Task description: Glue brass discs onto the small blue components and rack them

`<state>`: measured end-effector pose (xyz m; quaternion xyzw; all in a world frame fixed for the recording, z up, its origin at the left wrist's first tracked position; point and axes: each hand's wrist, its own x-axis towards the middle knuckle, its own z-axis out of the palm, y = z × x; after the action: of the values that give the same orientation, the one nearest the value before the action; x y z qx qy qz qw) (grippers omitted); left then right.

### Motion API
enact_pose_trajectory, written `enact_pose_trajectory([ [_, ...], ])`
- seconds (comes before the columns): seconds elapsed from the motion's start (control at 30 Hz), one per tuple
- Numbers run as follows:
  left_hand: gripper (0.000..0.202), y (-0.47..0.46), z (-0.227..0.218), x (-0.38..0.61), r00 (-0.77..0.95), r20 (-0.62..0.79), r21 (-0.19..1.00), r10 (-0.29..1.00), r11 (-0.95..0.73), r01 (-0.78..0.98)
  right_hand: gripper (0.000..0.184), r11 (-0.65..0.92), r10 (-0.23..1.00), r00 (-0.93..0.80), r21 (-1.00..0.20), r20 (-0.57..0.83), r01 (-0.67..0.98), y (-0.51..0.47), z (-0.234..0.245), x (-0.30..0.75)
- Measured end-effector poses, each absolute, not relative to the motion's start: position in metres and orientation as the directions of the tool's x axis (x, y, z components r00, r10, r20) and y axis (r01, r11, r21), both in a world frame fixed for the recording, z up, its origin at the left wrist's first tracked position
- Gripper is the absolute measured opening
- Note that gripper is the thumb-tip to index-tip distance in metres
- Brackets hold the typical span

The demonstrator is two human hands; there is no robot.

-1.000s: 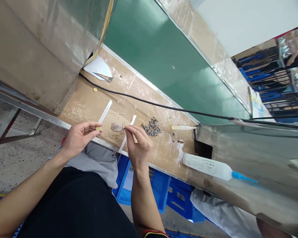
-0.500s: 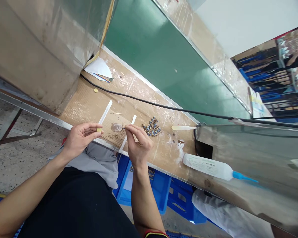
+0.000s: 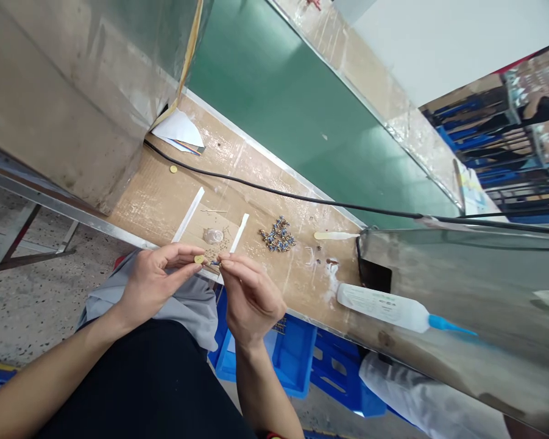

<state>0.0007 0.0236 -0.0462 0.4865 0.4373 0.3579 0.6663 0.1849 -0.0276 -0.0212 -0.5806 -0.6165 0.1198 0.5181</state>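
My left hand (image 3: 162,274) pinches a small round yellow disc (image 3: 199,260) between thumb and fingertips, over the table's front edge. Close to the disc's right side is my right hand (image 3: 252,292), its fingers closed on a small dark-tipped piece (image 3: 214,262) too small to name. Just beyond both hands, a small clear dish (image 3: 213,235) sits on a cardboard patch among scattered tiny brown bits (image 3: 217,249). To the right lies a pile of small blue and brass-coloured parts (image 3: 278,235).
A black cable (image 3: 274,194) crosses the cardboard-covered table (image 3: 265,274). A white bottle with a blue nozzle (image 3: 384,306) lies at right. White strips (image 3: 189,213), another yellow disc (image 3: 173,169) and papers (image 3: 179,130) are at left. A blue bin (image 3: 297,360) stands below the edge.
My right hand has moved from beside the clear dish toward my body and left, bringing its small piece close to the disc. My left hand has shifted right and slightly nearer my body.
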Motion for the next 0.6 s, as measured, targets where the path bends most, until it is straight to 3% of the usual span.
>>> enact_pose_trajectory([
  [0.3, 0.022, 0.019, -0.032, 0.003, 0.343, -0.042, 0.996, 0.938, 0.014, 0.083, 0.033, 0.289, 0.857, 0.222, -0.790, 0.465, 0.540, -0.031, -0.028, 0.180],
  [0.6, 0.023, 0.017, -0.025, 0.002, 0.339, 0.002, 0.989, 0.941, -0.052, 0.139, 0.035, 0.295, 0.846, 0.216, -0.765, 0.487, 0.572, -0.032, -0.026, 0.179],
])
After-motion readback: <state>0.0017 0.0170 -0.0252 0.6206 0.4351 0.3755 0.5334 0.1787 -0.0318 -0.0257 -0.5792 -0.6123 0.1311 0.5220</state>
